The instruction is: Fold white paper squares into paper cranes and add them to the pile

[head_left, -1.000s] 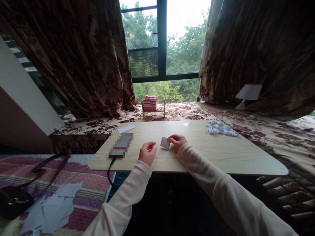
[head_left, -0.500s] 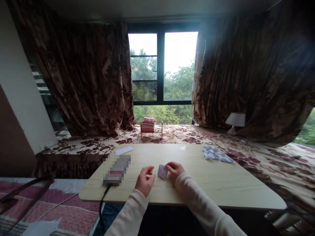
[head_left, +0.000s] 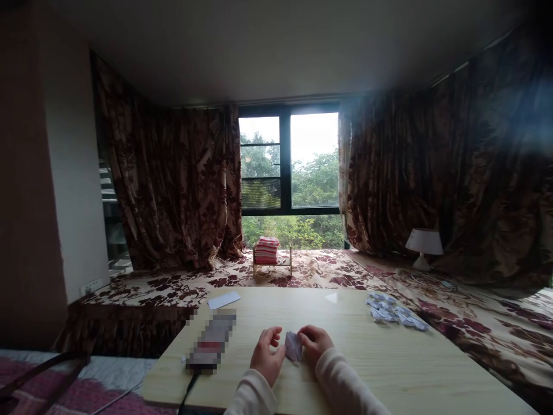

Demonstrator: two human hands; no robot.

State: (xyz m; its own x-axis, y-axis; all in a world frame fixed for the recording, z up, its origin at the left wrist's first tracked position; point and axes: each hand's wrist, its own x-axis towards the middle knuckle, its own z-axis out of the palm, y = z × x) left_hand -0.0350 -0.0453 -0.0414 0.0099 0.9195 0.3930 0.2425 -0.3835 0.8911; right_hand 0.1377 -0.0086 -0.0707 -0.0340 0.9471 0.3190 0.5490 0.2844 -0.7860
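Observation:
A small folded piece of paper (head_left: 293, 347), pale lilac-white, stands tilted above the tabletop between my hands. My right hand (head_left: 318, 342) pinches its right edge between thumb and fingers. On the other side my left hand (head_left: 268, 356) is open, its fingers curved and parted from the thumb. The left thumb tip lies close to the paper's left edge; whether it touches I cannot tell. At the far right of the table lies a heap of small folded papers (head_left: 384, 310). A flat white stack or slip of paper (head_left: 223, 300) lies at the far left.
A blurred-out dark device (head_left: 211, 341) with a black cable rests on the left of the pale wooden table (head_left: 354, 369). A small white triangle of paper (head_left: 332, 297) lies near the back edge. Beyond stand a rack with striped cloths (head_left: 266, 252) and a lamp (head_left: 424, 242).
The camera view has tilted up, so everything sits lower in the picture. My left hand has come nearer to the folded paper, which is now tipped up more in my right hand.

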